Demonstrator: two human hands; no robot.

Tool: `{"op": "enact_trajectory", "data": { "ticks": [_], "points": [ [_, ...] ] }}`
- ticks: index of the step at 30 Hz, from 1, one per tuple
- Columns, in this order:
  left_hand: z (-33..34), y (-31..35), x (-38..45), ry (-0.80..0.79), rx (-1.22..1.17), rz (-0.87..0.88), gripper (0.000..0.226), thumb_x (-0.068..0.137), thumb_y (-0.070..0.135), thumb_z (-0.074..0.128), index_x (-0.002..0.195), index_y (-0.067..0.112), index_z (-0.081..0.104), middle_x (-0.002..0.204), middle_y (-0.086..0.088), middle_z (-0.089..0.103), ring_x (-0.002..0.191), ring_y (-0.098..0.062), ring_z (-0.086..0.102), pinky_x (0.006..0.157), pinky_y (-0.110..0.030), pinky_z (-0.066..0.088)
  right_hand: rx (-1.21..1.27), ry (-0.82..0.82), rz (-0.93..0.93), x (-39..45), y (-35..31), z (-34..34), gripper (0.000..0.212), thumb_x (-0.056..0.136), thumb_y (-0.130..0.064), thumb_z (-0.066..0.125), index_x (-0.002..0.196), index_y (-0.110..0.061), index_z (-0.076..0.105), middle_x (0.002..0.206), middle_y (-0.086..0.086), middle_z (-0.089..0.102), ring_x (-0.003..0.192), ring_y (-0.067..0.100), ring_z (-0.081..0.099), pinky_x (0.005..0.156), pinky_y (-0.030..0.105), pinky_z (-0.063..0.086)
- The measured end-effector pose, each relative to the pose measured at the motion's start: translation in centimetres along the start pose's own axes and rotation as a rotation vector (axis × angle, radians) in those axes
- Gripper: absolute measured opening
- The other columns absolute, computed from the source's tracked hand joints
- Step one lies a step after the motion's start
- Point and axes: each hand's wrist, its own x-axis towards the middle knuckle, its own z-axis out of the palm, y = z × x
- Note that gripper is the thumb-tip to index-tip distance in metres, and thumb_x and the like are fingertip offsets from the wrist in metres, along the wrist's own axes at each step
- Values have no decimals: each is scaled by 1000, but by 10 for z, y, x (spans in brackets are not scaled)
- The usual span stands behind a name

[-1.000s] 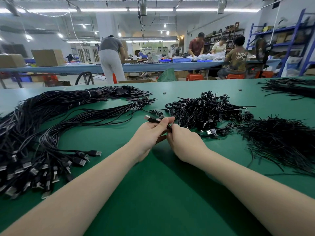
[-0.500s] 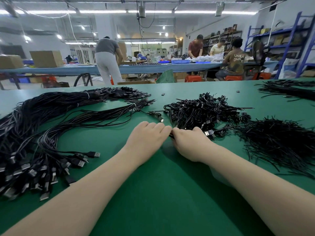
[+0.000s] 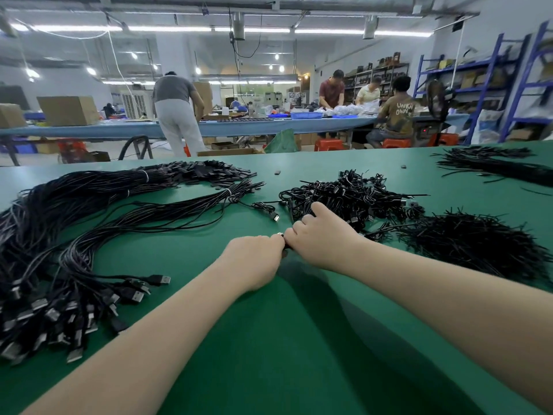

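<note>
**Fingers:** those of the left hand (image 3: 254, 260) and the right hand (image 3: 321, 238) are curled tight, knuckles meeting. They pinch one short black cable (image 3: 280, 234) between them. Only a silver plug tip and a sliver of black sheath show; the rest is hidden inside the two fists. One right finger sticks up toward the far edge.

**Position:** centre of the tabletop (image 3: 299, 339), low on its green surface.

**Change:** a second ago this cable was lifted clear, its end held out between fingertips. Half a second ago both hands were pressed down side by side. Now the right hand sits nearer the far edge.

**Judgement:** the cable is probably being folded or cinched into a small coil, nearly done and due for the pile.

**Beyond:**
- Loose cable (image 3: 275, 217), plug bare, just past the hands.
- Pile of coiled cables (image 3: 353, 196), just beyond the right hand.
- Heap of black ties (image 3: 472, 244), toward the right edge.
- Long cable bundles (image 3: 89, 211), along the left edge, plugs fanned at the near-left corner.
</note>
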Motion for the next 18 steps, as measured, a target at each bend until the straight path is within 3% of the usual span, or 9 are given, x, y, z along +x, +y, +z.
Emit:
{"op": "enact_trajectory", "data": {
  "ticks": [3,5,7,9,12,14,15,17,18],
  "points": [
    [-15,-1,3,-182,-410,-9,29,103,35,30,85,14,39,94,-10,59,83,-29,52,68,-35,37,-156,132,-55,-10,13,1,19,89,-13,37,86,-19,55,72,-5,60,62,20,57,66,31,36],
    [-22,3,4,-247,-752,-47,33,103,34,32,86,11,48,77,-3,54,67,-20,48,62,-30,37,-183,236,-46,-18,22,4,19,85,-10,39,77,-18,54,62,-2,53,54,22,50,65,31,42],
    [-25,9,1,-363,-1179,-119,34,105,33,30,83,14,48,58,6,41,47,-10,33,48,-24,28,-185,330,-24,-24,25,7,21,86,-6,37,75,-15,53,62,1,50,55,24,48,71,34,47],
    [-20,12,-1,-390,-1397,-101,33,105,30,30,84,15,51,52,10,33,42,-6,22,43,-19,20,-213,398,-26,-30,25,8,24,88,-6,35,77,-15,55,66,1,54,61,24,52,84,38,47],
    [-9,18,-2,-172,-1359,-72,31,104,23,35,82,13,53,56,7,36,45,-6,28,47,-22,23,-290,390,-13,-40,34,10,36,90,-10,31,102,-18,64,99,4,67,100,28,62,105,43,30],
    [-2,16,-1,19,-1229,-101,30,104,21,37,79,14,52,60,5,42,52,-8,37,54,-26,31,-324,338,109,-47,51,1,54,87,-12,30,136,-21,51,136,6,54,129,27,47,110,43,17],
    [1,13,-1,95,-1137,-104,30,103,22,37,78,16,51,63,2,45,56,-10,41,58,-29,35,-282,295,207,-51,62,-4,60,85,-11,34,145,-21,39,146,7,44,135,28,39,111,43,13],
    [7,2,-1,212,-974,-126,29,103,25,37,77,19,49,70,-8,52,66,-21,48,68,-37,41,-77,87,415,-61,86,-11,60,87,-12,45,145,-25,34,143,7,45,132,28,40,110,46,15],
    [10,-5,-1,251,-909,-144,29,103,27,36,77,21,48,73,-12,55,71,-26,52,72,-39,43,36,-73,493,-67,98,-14,47,91,-21,50,136,-27,42,131,4,54,122,25,47,107,46,20]
  ]
}}
